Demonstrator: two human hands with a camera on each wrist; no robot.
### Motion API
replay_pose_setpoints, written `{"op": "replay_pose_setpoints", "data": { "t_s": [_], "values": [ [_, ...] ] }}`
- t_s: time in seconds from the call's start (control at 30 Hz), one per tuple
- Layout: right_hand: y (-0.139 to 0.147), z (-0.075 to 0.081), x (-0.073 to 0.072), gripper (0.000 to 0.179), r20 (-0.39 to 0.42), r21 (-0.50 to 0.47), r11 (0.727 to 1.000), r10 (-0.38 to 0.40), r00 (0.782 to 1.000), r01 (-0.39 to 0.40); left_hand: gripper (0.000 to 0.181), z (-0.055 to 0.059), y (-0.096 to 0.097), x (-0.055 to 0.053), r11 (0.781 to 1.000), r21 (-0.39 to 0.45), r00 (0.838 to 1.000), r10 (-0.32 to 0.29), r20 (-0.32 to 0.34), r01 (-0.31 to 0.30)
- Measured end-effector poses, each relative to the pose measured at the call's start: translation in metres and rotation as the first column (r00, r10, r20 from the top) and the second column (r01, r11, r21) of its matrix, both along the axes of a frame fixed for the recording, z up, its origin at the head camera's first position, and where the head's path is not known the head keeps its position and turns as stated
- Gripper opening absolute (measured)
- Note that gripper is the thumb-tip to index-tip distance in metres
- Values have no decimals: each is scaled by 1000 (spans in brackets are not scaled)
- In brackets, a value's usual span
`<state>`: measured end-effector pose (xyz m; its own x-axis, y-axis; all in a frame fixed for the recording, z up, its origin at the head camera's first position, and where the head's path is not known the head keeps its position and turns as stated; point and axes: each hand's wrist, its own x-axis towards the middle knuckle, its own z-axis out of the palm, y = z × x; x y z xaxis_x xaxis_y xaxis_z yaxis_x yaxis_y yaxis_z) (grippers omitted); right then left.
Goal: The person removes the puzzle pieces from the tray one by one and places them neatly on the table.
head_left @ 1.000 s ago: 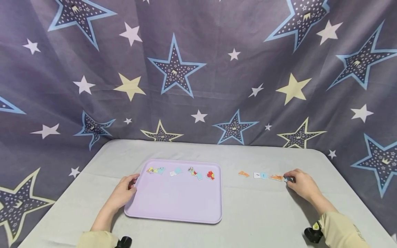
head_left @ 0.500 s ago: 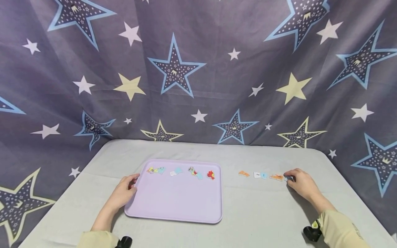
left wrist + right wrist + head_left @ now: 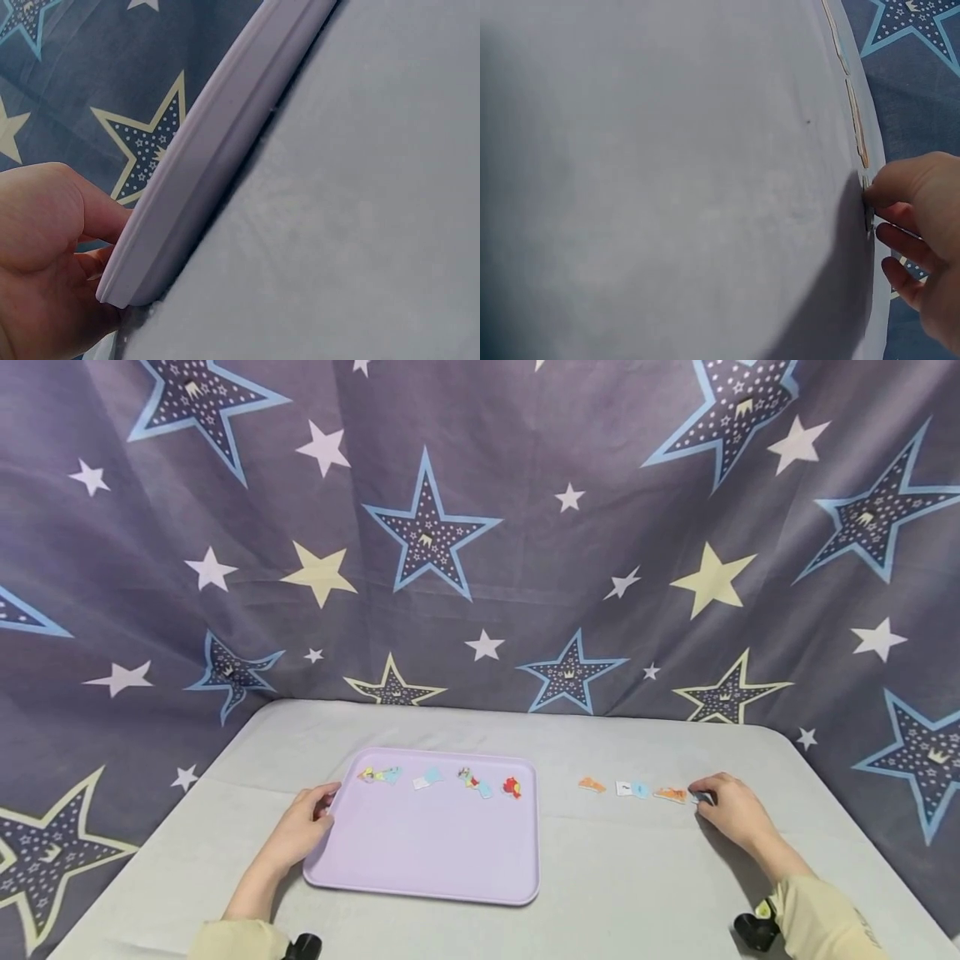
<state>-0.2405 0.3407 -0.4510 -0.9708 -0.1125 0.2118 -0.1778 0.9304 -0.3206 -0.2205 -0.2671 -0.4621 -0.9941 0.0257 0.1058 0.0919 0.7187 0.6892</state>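
Note:
My left hand [image 3: 296, 827] holds the left rim of a shallow lilac tray [image 3: 427, 852]. In the left wrist view, the thumb and fingers meet the tray's outer wall [image 3: 199, 161] near one corner. On the table at the right, my right hand [image 3: 733, 810] pinches a small bluish flat puzzle piece [image 3: 699, 797], which the fingers partly cover. That piece lies at the right end of a row, beside an orange puzzle piece [image 3: 670, 794]. Seen edge-on in the right wrist view, the held piece [image 3: 868, 214] is under the thumb and fingertips.
Along the tray's far side lie several colourful flat pieces, including a red one [image 3: 512, 787]. Between tray and right hand sit a white-and-blue pair [image 3: 632, 789] and another orange piece [image 3: 591, 785]. A star-patterned curtain [image 3: 480, 568] hangs behind the pale table [image 3: 637, 877].
The head view has shifted slightly. Both hands stay in nearly the same places, the left at the tray, the right at the end of the row.

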Motion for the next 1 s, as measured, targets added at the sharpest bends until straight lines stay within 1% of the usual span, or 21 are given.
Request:
{"op": "replay_pose_setpoints", "data": {
  "t_s": [0.2,0.47,0.6,0.7,0.9,1.0],
  "values": [
    [-9,2,-1,25,-48,-21,1000,-18,999,17,47,2,1,1,1000,1,1000,-2,-2,2],
    [-39,6,-7,19,-101,-82,996,17,995,-25,47,3,1,1,1000,0,1000,-2,13,2],
    [-58,6,-12,19,-98,-116,992,45,994,-56,47,3,1,1,1000,-10,1000,2,16,-2],
    [-72,8,-17,19,-91,-124,990,63,994,-74,47,2,1,0,1000,-11,1000,-1,14,1],
    [-104,13,-20,21,-72,-123,985,110,991,-118,47,2,2,0,1000,3,1000,-5,21,5],
    [-120,15,-21,20,-82,-140,980,133,988,-144,47,3,1,0,1000,-2,1000,-5,20,5]
  ]
}}
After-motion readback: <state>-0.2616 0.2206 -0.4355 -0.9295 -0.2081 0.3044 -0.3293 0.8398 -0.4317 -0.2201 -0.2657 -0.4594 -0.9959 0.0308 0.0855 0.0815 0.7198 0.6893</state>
